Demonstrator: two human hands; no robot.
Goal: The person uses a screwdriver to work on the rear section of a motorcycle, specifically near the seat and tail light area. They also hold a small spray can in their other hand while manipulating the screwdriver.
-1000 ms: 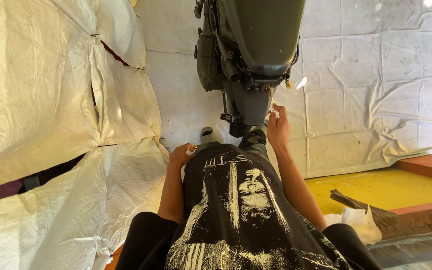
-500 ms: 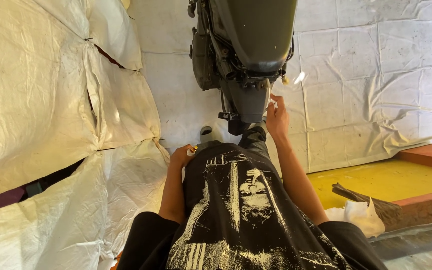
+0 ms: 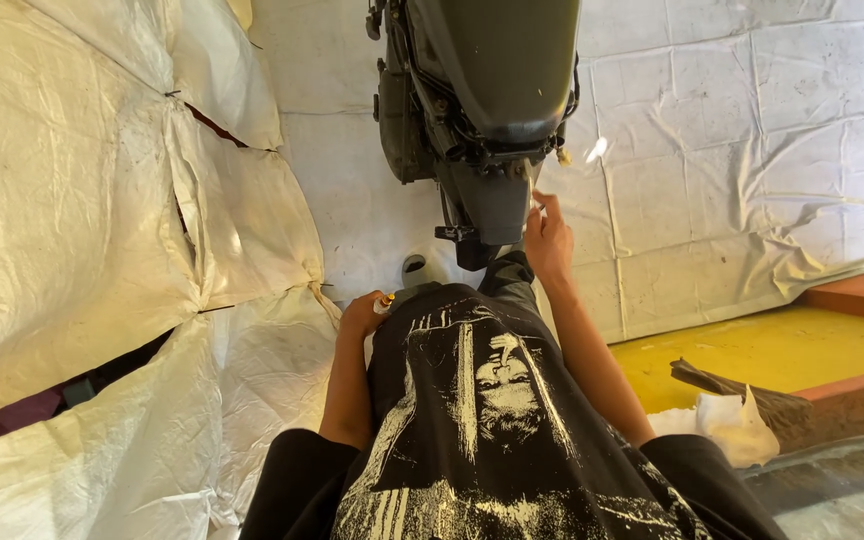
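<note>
We look down past our black printed shirt [image 3: 492, 400] at a dark outboard motor [image 3: 487, 90] hanging in front of us, its lower housing just above our knees. Our right hand [image 3: 549, 240] is raised against the motor's right underside, the fingers pinched together on a small pale thing that is too small to name, touching the housing edge. Our left hand [image 3: 362, 315] rests low by our left hip, closed around a small object with a yellow tip [image 3: 385, 300]; we cannot tell what it is. A small white container [image 3: 420, 270] stands on the floor just beyond the shirt, below the motor. White woven sheeting [image 3: 102, 200] covers the walls and floor around us. To the right lies a yellow board with a red-brown rim [image 3: 802, 345], and a crumpled white rag [image 3: 727, 425] sits at its near edge.
</note>
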